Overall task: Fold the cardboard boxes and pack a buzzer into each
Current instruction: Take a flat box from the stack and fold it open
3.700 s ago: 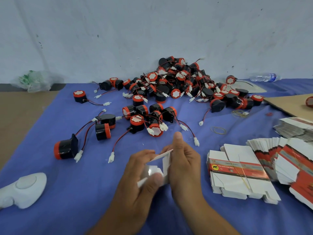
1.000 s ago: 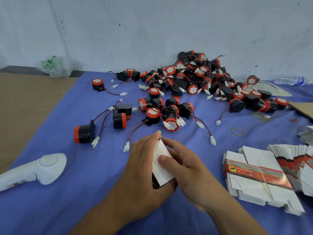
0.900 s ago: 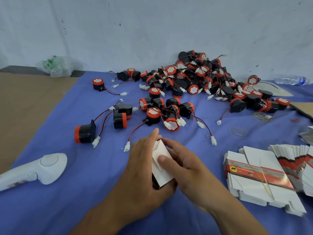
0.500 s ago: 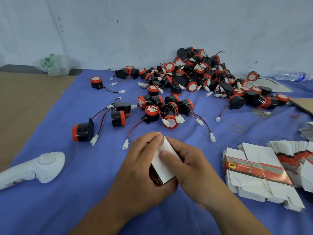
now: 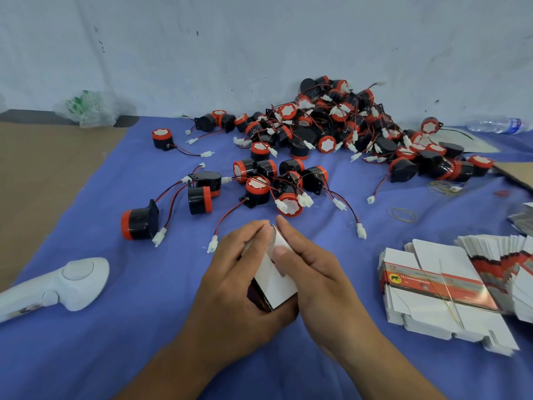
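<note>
Both hands [image 5: 230, 284] round box [image 5: 274, 284] (perhaps closed)

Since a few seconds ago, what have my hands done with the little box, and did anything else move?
The small white cardboard box went from a half-open blank to a squared box. The left hand now holds its body; the right hand folds its far flap down. The black-and-red buzzers, banded stack of flat cartons and white plastic handset stayed put.
</note>
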Available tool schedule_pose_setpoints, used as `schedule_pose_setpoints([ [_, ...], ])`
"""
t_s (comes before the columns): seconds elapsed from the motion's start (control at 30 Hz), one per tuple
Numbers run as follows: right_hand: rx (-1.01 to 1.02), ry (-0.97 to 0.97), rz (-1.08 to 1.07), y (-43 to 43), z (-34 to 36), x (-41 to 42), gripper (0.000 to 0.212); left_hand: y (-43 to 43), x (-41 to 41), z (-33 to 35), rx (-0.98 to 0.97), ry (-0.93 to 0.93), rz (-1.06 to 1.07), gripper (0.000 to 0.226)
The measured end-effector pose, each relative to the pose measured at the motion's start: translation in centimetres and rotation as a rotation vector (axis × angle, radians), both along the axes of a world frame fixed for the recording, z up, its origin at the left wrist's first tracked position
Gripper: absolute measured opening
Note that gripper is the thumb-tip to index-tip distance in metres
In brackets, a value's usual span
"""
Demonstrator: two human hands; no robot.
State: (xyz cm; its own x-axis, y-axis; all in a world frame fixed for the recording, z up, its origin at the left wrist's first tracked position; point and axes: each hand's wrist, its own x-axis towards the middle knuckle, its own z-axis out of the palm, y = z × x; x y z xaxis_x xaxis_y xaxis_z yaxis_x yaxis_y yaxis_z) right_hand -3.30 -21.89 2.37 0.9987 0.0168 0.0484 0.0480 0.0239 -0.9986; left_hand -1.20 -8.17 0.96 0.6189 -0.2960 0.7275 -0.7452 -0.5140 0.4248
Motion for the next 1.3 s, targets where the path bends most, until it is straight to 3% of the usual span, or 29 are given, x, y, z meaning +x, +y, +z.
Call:
schedule_pose_setpoints([
  [0.3,-0.136,-0.062,0.034,0.1,0.5,-0.3,0.045,-0.2,0.2,0.0,0.008,-0.068,0.039,0.07],
  [0.37,-0.023,-0.022,0.021,-0.2,0.8,-0.2,0.039,-0.3,0.1,0.0,0.025,-0.059,0.04,0.071],
  [0.47,0.231,0.076,0.058,-0.7,0.8,0.2,0.027,-0.3,0.0,0.4,0.036,0.003,0.012,0.084],
  [0.63,0.101,0.054,0.05,-1.3,0.6,0.2,0.041,0.3,0.1,0.3,0.101,0.175,-0.127,0.111],
  [0.77,0.073,0.11,0.03,-1.6,0.8,0.2,0.046,0.4,-0.1,0.5,-0.047,0.338,-0.191,0.13],
  [0.87,0.176,0.219,0.056,-2.4,1.2,0.2,0.064,0.3,-0.2,0.8,-0.071,0.228,-0.134,0.124],
  [1.0,0.198,0.196,0.11,-2.1,1.5,0.2,0.029,-0.2,-0.1,0.7,-0.026,0.097,-0.108,0.119],
  [1.13,0.196,0.157,0.075,-2.0,1.6,0.1,0.026,-0.3,0.2,0.6,-0.005,-0.029,-0.114,0.096],
  [1.3,0.097,0.057,0.042,-1.6,1.7,-0.2,0.027,0.3,0.0,0.6,-0.059,0.095,-0.211,0.077],
])
